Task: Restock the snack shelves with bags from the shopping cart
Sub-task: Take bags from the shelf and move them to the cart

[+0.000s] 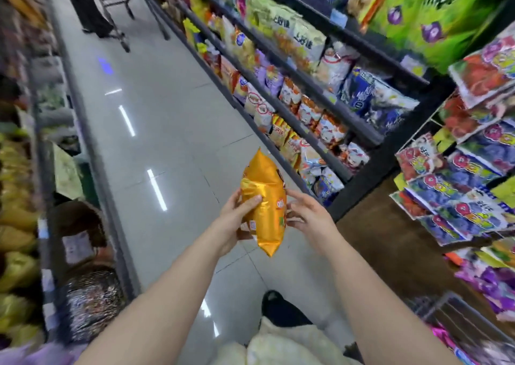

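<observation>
Head view: bag is in mid-air over the aisle floor. Left hand has its fingers curled round the bag's left side. Right hand pinches the right edge, probably squaring the bag up for the shelves to the right.

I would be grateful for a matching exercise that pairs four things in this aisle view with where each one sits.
Things:
1. orange bag
2. green packs
3. black shoe
4. cardboard box

Places:
A. top right of the view, on the highest shelf
B. low on the left side
C. held between the left hand and right hand
D. on the floor, near the bottom of the view

Pairs: 1-C, 2-A, 3-D, 4-B
</observation>
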Tool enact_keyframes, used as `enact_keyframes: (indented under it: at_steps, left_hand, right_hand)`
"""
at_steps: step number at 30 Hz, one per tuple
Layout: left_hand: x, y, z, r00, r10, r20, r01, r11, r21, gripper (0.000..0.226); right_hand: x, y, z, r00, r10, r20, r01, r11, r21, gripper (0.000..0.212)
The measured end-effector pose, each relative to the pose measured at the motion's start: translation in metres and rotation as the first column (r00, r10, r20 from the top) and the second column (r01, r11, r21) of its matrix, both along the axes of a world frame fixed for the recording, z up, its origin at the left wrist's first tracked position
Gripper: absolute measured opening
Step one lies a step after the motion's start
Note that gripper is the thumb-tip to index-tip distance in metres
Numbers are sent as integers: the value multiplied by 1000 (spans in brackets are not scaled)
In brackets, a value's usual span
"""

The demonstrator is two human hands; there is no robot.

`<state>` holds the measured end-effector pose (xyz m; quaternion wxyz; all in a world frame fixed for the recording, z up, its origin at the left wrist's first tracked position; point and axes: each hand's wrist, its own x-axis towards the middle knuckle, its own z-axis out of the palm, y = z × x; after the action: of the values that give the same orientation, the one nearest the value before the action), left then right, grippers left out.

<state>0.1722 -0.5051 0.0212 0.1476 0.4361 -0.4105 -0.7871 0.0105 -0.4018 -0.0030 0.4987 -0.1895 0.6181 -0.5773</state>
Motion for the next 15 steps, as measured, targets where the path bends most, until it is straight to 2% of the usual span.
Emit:
enact_keyframes:
  at_steps: [2, 3, 7, 10, 12, 15]
  left_hand:
    - [0, -31, 1, 999, -25, -23, 27, 996, 83, 69]
    - [-2, -47, 2, 999, -14, -43, 19, 992, 121, 65]
    - [-22, -115, 7, 989, 69, -134, -30, 963, 269, 65]
    - [-44, -175, 15, 995, 86, -59, -73, 978, 196, 54]
    - [-59, -221, 18, 986, 162, 30, -164, 985, 56, 55]
    - [-75, -285, 30, 949, 290, 124, -273, 952, -141, 40]
  right_hand:
    - [-6, -32, 4, 1000, 4, -18, -4, 1000, -16, 30]
    - [-9, -49, 3, 999, 33, -3, -33, 999, -26, 38]
    - [-25, -131, -5, 964, 209, 163, -211, 977, -2, 60]
    - [-45, -199, -5, 924, 258, 283, -270, 963, 6, 64]
    - [-62, -245, -1, 921, 280, 272, -293, 956, 9, 63]
    - [-88, -312, 7, 934, 317, 166, -330, 942, 56, 69]
